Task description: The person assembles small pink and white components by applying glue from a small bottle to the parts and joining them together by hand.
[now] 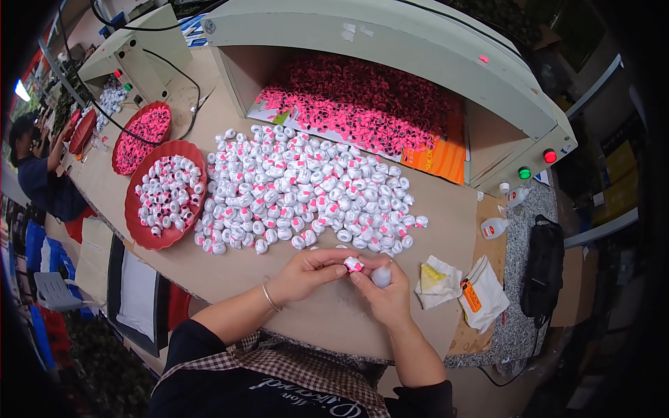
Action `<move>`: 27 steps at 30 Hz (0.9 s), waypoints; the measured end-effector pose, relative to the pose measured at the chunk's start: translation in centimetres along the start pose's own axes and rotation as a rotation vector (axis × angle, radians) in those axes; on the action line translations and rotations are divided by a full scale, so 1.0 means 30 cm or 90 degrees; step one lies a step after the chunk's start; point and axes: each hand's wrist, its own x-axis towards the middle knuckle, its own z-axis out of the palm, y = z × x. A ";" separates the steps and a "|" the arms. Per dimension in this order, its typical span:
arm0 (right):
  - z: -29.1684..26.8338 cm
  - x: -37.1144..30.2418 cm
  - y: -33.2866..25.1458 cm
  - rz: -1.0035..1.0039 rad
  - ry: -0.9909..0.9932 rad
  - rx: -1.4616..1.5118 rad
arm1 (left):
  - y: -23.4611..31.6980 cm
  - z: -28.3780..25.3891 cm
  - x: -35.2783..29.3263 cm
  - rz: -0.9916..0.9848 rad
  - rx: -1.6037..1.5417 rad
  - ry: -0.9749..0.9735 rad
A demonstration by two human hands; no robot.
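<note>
While one white-and-pink piece (pixel 354 265) sits between the fingertips, just in front of the pile, progress can be judged only in part. The left hand (pixel 313 268) pinches this piece between thumb and fingers; the right hand (pixel 389 296) grips a small translucent bottle (pixel 381 277) against the palm, its thumb close to the piece. Many units in the white pile (pixel 293 188) show pink, so a good share seem to carry their pink part already; others look plain white, though their pink side may be turned away. Left of it, a scalloped red tray (pixel 160 242) holds further white-and-pink units; whether these are finished cannot be told. Much appears left: loose pink parts (pixel 355 104) are heaped inside the open-fronted cabinet (pixel 390 31)

The tan tabletop (pixel 306 320) runs beneath the pile. At right lie a white cloth (pixel 446 285) bearing yellow and a second cloth (pixel 491 299) with an orange item on it. Beyond them, a black bag (pixel 543 268) rests on a speckled surface (pixel 512 279). At far left, another person (pixel 49 188) in dark clothing is beside the bench
</note>
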 end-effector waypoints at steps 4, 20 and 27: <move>0.000 0.009 0.010 0.036 0.003 0.058 | -0.005 -0.005 0.009 -0.002 -0.017 0.002; 0.013 0.023 0.015 -0.105 -0.006 -0.100 | -0.009 -0.016 -0.007 0.001 0.010 0.022; 0.037 0.014 0.016 -0.084 0.044 -0.110 | -0.012 -0.001 -0.008 0.046 -0.005 0.052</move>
